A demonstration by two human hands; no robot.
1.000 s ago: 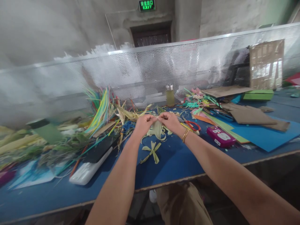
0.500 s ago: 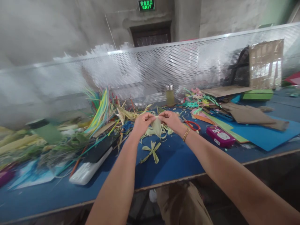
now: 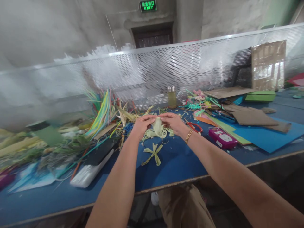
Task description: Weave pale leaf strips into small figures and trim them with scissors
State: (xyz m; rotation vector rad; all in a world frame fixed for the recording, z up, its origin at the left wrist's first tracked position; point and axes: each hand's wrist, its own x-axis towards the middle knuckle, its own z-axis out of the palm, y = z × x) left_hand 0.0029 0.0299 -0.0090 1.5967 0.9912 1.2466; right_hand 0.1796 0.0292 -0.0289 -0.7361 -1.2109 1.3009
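Between my two hands hangs a pale green corn husk [image 3: 157, 126], pinched at its top edge. My left hand [image 3: 143, 124] grips it from the left with thumb and fingers together. From the other side my right hand [image 3: 174, 122], with a gold bracelet at the wrist, pinches the same husk. Loose curled husk strips [image 3: 152, 134] lie on the blue table just below. Nearer to me rests a flower-like piece of knotted husk [image 3: 154, 154] with several spread ends. Red-handled scissors [image 3: 195, 127] lie right of my right hand, not touched.
Left are a bundle of coloured stems [image 3: 102, 110], a dark and white device [image 3: 95, 167] and a green container [image 3: 46, 133]. A bottle [image 3: 171, 96] stands behind my hands. Right are a purple box [image 3: 222, 138], blue paper [image 3: 268, 136] and cardboard [image 3: 254, 114]. A perforated metal screen [image 3: 163, 66] runs along the back.
Both hands stay over the same spot. My fingers have flattened and stretched along the husk's top edge, and the husk looks narrower and more folded.
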